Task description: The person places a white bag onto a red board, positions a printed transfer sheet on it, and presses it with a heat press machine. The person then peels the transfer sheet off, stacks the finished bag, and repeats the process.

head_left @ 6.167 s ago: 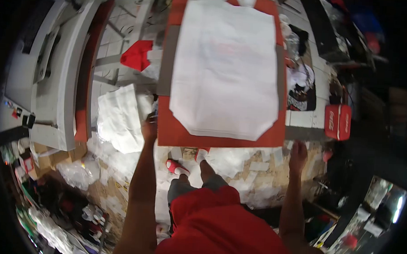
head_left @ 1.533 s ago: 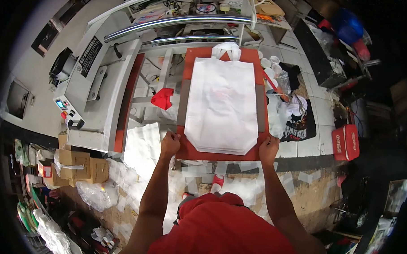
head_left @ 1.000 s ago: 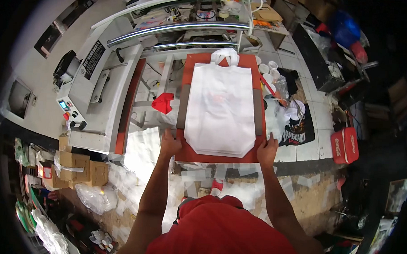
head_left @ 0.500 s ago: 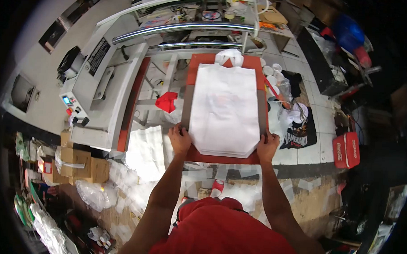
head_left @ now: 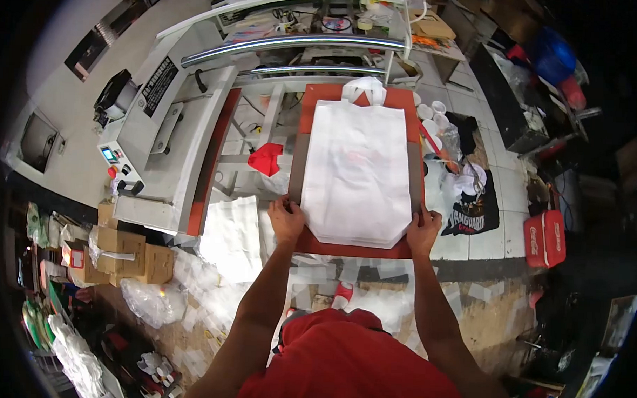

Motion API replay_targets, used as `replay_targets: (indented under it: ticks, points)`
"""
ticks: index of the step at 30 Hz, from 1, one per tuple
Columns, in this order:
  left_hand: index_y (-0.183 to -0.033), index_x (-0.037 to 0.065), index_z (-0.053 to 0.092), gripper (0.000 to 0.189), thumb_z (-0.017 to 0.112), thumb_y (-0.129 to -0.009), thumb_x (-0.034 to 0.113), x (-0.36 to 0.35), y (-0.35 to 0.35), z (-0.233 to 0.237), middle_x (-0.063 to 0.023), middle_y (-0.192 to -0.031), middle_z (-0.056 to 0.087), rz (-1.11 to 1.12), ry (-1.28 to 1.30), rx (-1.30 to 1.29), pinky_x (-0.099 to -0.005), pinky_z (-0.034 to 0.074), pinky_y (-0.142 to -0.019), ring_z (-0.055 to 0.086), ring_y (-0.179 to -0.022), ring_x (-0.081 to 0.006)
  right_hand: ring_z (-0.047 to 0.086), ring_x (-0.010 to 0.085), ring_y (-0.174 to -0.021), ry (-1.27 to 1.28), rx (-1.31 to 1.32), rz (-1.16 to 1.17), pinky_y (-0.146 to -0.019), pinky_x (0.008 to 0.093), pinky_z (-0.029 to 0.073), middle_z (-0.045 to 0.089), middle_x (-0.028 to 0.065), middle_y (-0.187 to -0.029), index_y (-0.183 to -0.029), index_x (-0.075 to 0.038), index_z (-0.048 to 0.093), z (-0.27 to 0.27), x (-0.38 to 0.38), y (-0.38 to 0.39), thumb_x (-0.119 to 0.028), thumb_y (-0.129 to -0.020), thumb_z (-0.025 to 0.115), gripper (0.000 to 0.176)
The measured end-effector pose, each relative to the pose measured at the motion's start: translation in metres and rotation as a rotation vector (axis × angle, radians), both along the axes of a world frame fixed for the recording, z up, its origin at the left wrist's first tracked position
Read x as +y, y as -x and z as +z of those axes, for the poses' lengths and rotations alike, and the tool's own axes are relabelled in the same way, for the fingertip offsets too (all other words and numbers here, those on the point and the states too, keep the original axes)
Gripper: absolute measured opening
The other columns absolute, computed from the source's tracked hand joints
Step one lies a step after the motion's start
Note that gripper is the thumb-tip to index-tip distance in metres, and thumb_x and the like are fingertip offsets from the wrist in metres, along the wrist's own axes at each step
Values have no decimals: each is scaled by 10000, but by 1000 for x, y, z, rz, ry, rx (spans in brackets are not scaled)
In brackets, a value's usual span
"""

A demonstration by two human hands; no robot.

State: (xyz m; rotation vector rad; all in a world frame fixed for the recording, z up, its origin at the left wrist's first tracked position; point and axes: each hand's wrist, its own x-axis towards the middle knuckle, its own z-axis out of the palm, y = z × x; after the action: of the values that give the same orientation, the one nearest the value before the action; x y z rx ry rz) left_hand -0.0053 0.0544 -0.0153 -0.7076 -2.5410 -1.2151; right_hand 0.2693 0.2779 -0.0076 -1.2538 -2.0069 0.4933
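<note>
A stack of white fabric bags (head_left: 358,172) with handles at the far end lies flat on an orange press board (head_left: 352,248). My left hand (head_left: 287,219) rests on the stack's near left corner, fingers on the bag edge. My right hand (head_left: 423,231) touches the near right corner in the same way. Whether either hand pinches the fabric or only presses on it is unclear.
A heat press machine (head_left: 163,130) with a control panel stands at the left. A pile of white bags (head_left: 233,234) lies below it, next to a red cloth (head_left: 266,158). Cardboard boxes (head_left: 124,252) sit at the left; a red cooler (head_left: 545,238) at the right.
Both hands moved from the orange board's near corners up onto the near corners of the white bag stack. The view shifted slightly.
</note>
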Motion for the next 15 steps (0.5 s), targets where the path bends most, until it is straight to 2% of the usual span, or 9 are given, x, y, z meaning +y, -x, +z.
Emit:
replay_targets:
  ticks: [4,6,7,8,10,11,13,15]
  points:
    - [-1023,20,614,223,605,-813,94,1,-7,19,-156,-933,598,4,-47,3,-470,442,-810,548,-893,-355,509,372,-1007,-22,38,-13,-869,464,439,520,175,-1063,-1147,-38,667,4,-2,0,-120,-822,658,335]
    - [-993,37,617,198,616,-820,132,0,-14,36,-160,-944,600,54,55,91,-468,449,-797,555,-914,-362,523,385,-976,-161,108,-26,-860,462,440,551,183,-1030,-1103,-26,667,11,-3,-1,-151,-834,642,297]
    - [-955,51,611,189,630,-846,205,-3,-14,37,-162,-882,616,-1,69,56,-484,467,-748,585,-854,-374,579,391,-889,-198,59,-46,-802,470,465,626,185,-931,-1054,-2,652,21,-8,-1,-228,-870,634,291]
    - [-955,51,611,189,630,-846,205,-2,-17,36,-162,-882,616,-2,69,54,-484,467,-748,585,-854,-374,579,391,-889,-199,57,-46,-802,470,465,626,185,-931,-1054,-2,652,31,-13,3,-228,-870,634,291]
    - [-930,44,599,250,653,-858,276,-5,-29,56,-173,-816,636,-90,169,-243,-497,487,-721,620,-797,-393,627,385,-791,237,99,-24,-743,484,486,674,179,-836,-1043,16,635,40,-24,8,-295,-897,632,343]
    - [-930,44,599,250,653,-858,276,-2,-29,56,-173,-816,636,-91,169,-242,-497,487,-721,620,-797,-393,664,365,-775,243,52,-24,-726,480,505,696,173,-802,-1023,24,628,27,-18,10,-349,-907,635,390]
    - [-931,29,584,345,692,-840,344,6,-26,57,-170,-778,652,-53,195,-353,-485,504,-713,643,-769,-395,672,357,-806,336,72,-41,-751,463,512,699,182,-840,-1036,29,626,30,-12,18,-330,-894,650,387]
    - [-944,22,577,367,712,-823,341,9,-24,53,-171,-794,656,-50,197,-367,-473,506,-722,647,-782,-391,679,349,-838,429,95,-55,-775,445,518,702,190,-877,-1049,34,624,28,-7,24,-311,-880,666,386]
